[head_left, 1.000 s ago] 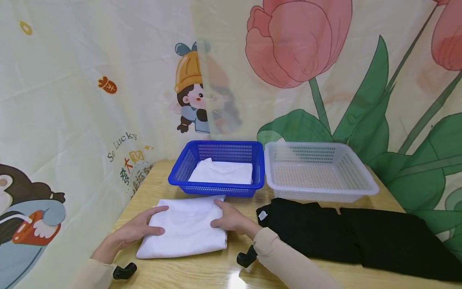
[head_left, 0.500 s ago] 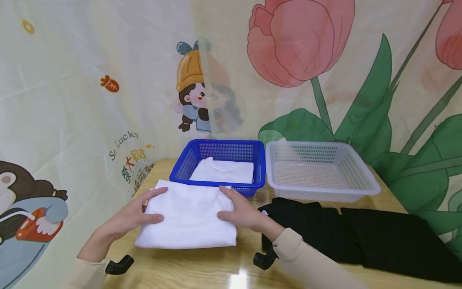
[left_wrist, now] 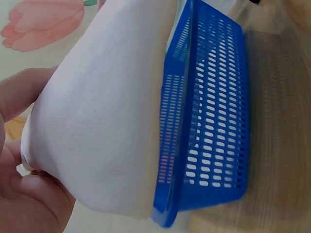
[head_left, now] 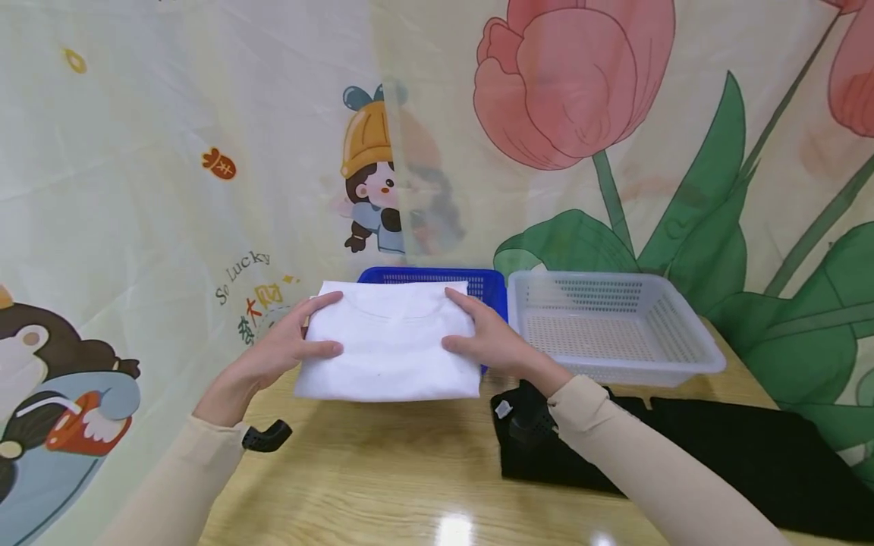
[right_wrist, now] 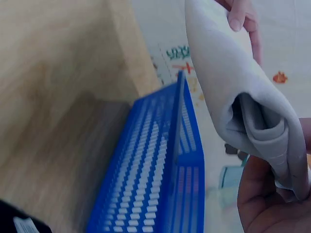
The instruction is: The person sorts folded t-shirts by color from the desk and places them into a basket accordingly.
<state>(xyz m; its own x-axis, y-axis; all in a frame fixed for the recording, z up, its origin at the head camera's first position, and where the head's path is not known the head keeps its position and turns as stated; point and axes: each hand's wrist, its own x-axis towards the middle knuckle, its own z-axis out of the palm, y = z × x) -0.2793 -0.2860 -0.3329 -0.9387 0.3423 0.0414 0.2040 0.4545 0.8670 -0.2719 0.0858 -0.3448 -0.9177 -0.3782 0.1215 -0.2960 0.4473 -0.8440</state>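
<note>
A folded white T-shirt is held up in the air, its neckline seam facing up. My left hand grips its left side, thumb on top and fingers beneath; my right hand grips the right side the same way. In the head view the shirt overlaps the blue basket and hides most of it. Both wrist views show the shirt above the basket's rim; in the right wrist view the rolled layers of the shirt's folded edge show.
To the right of the blue basket stands a white basket with nothing in it. Black folded clothing with a small white tag lies in front of it on the wooden table. A printed curtain hangs behind and to the left.
Both hands have lifted the folded T-shirt off the table and carried it forward, over the blue basket. The white cloth seen inside the basket before is now hidden behind it.
</note>
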